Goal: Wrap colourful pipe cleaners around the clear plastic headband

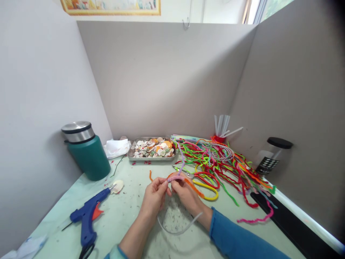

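In front of me, my left hand [156,192] and my right hand [185,190] are close together over the table, thumbs and fingers closed. Both pinch a light purple pipe cleaner [176,177], whose free end rises toward the back. An orange pipe cleaner [194,187] passes by the fingers and lies over the back of my right hand. A thin whitish cord or wire [176,233] curves below the hands; its upper part is hidden behind my left hand. Scissors [207,180] with red and yellow handles lie just beyond my right hand.
A blue glue gun [88,216] lies at left, its nozzle by a white shell [117,186]. Behind it stands a green flask [88,154]. A metal tray [151,159] holds shells. Tangled pipe cleaners [215,158] cover the back right, near a clear black-lidded cup [272,154].
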The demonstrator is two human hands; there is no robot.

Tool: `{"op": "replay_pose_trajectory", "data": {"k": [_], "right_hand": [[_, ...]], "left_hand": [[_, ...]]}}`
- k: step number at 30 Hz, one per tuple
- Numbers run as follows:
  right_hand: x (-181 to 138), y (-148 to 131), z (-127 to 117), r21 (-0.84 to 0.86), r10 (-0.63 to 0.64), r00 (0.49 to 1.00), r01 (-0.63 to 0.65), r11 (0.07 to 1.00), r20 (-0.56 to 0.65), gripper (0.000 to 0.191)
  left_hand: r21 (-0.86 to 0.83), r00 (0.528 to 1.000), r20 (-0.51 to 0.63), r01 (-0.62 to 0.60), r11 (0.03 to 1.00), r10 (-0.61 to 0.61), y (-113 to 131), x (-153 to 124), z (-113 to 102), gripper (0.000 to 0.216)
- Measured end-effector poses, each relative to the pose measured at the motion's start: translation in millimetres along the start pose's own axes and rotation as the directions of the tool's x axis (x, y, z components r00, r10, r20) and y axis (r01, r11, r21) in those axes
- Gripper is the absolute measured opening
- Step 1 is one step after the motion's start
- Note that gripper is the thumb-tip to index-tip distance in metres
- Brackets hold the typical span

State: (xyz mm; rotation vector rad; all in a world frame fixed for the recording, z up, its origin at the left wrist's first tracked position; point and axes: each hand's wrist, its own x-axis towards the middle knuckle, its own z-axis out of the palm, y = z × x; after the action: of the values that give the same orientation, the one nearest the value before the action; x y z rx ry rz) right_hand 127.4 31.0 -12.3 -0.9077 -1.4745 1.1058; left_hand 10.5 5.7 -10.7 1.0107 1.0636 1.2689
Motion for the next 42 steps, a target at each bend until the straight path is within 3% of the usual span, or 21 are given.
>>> {"op": "replay_pose_trajectory", "data": {"k": [11,17,27,36,42], "right_hand": [[-3,4,-1,0.088,-0.003,1.0,0.002,0.996,0.005,0.005],[-1,1,-1,0.133,-0.019,1.0,0.018,0.991,0.006,0.009],[1,-6,-6,0.304,0.02,0.988,-0.065,0.951,0.151,0.019],[-4,-5,-9,0.079,-0.022,0.992,0.012,0.997,0.122,0.017],[-5,-9,-6,0.082,-0.011,0.997,0.004,0.997,0.079,0.017]], "left_hand": [[0.008,1.0,0.006,0.012,1.0,-0.012,9,-3,0,0.03],[0.038,0.998,-0.067,0.003,0.999,0.0,12,-5,4,0.032],[-0.123,1.0,0.011,0.016,0.992,-0.015,10,-4,-5,0.031],[-0.241,0.999,0.01,0.038,0.97,-0.037,12,-3,-7,0.029],[-0.252,0.999,0.023,0.051,0.966,-0.047,10,-3,-7,0.028]]}}
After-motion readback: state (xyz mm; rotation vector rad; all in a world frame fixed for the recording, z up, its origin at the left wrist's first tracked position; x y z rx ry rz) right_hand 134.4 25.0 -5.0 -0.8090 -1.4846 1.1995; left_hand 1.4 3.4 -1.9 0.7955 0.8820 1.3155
